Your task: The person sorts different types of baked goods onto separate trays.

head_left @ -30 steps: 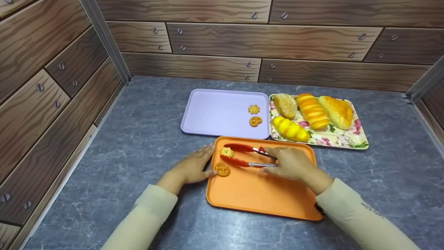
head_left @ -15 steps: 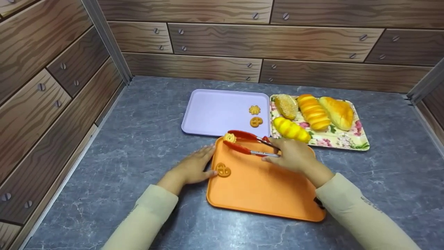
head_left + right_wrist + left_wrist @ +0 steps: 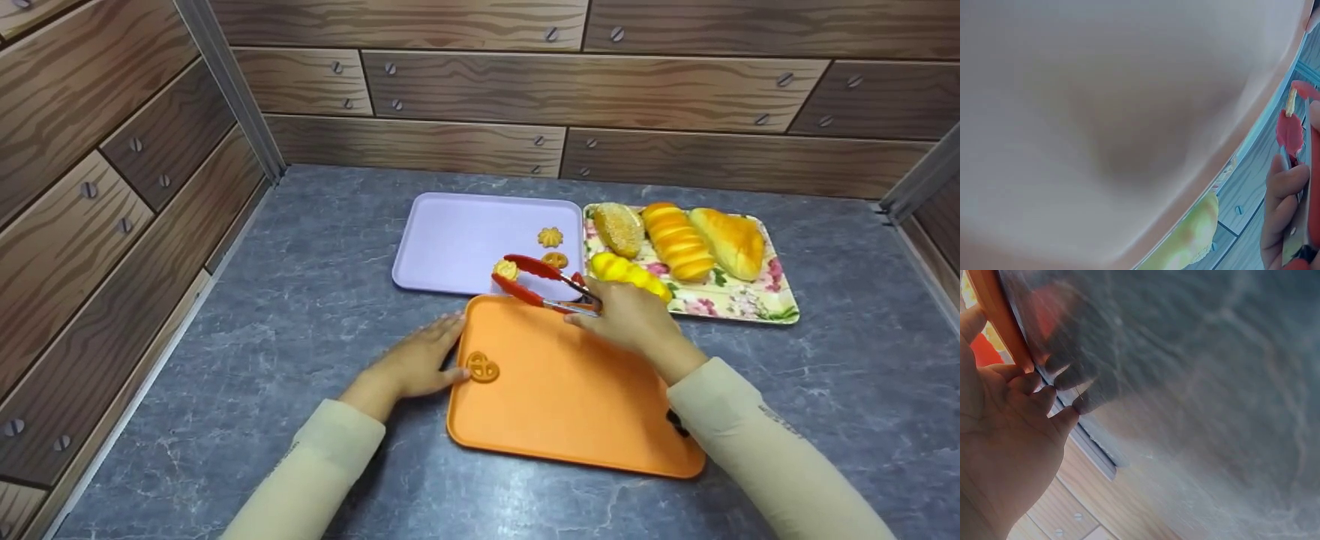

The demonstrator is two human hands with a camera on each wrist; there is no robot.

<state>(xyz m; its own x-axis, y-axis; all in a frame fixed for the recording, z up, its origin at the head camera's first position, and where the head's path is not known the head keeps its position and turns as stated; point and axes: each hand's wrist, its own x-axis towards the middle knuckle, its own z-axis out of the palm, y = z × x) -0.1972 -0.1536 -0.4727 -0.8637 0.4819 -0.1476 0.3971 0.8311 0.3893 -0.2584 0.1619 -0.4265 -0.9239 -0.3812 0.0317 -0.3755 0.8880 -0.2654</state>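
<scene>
My right hand [image 3: 634, 319] grips a pair of red-tipped metal tongs [image 3: 536, 300]. Between the tong tips is a small pale-yellow cookie [image 3: 505, 270], held above the front edge of the lilac tray [image 3: 457, 244]. With fingers extended, my left hand [image 3: 416, 360] rests at the left edge of the orange tray [image 3: 570, 405], its thumb beside a brown pretzel [image 3: 482, 367] lying on that tray. In the left wrist view, the fingertips of the left hand [image 3: 1022, 410] touch the table by the tray's rim. The right wrist view also shows the cookie [image 3: 1291, 102] pinched in the tongs.
On the lilac tray's right side lie a flower-shaped cookie [image 3: 550, 237] and another pretzel [image 3: 555, 260], partly behind the tongs. A floral tray [image 3: 750, 304] to its right bears several breads, among them a long ridged loaf [image 3: 679, 244]. Wood-patterned walls [image 3: 465, 82] bound the table.
My right hand has moved away from me with the tongs, lifting the cookie off the orange tray and over to the lilac tray's front edge. The left hand has stayed in place.
</scene>
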